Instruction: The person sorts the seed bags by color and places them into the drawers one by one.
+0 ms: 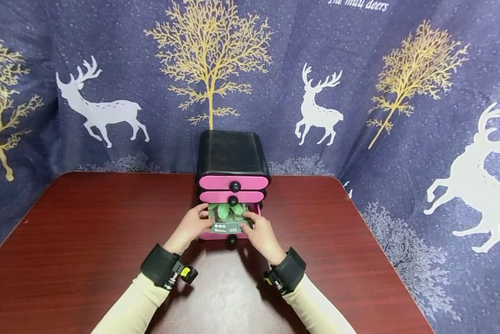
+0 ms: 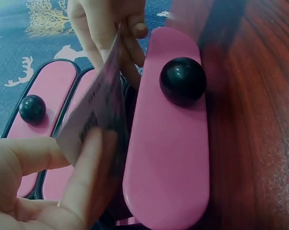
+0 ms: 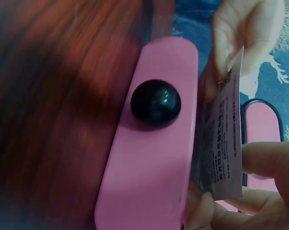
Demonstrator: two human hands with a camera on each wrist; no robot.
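In the head view, both of my hands hold a flat green printed packet [image 1: 225, 218] with leaves pictured on it, above the pulled-out lowest drawer [image 1: 214, 236]. My left hand [image 1: 190, 226] pinches its left edge, and my right hand [image 1: 263, 233] grips the opposite edge. Print and a barcode cover the packet's back [image 2: 93, 106] in the left wrist view. Close by stands the drawer's pink front with a black round knob [image 3: 156, 103] in the right wrist view. The packet is tilted, its lower part just inside the drawer. What else lies in that drawer is hidden.
The small black drawer cabinet [image 1: 233, 150] stands at the table's back edge. Its top drawer [image 1: 216, 182] and second drawer [image 1: 214, 196] have pink fronts and are pushed in. A dark blue cloth [image 1: 258, 41] printed with deer and trees hangs behind the reddish-brown table [image 1: 108, 222].
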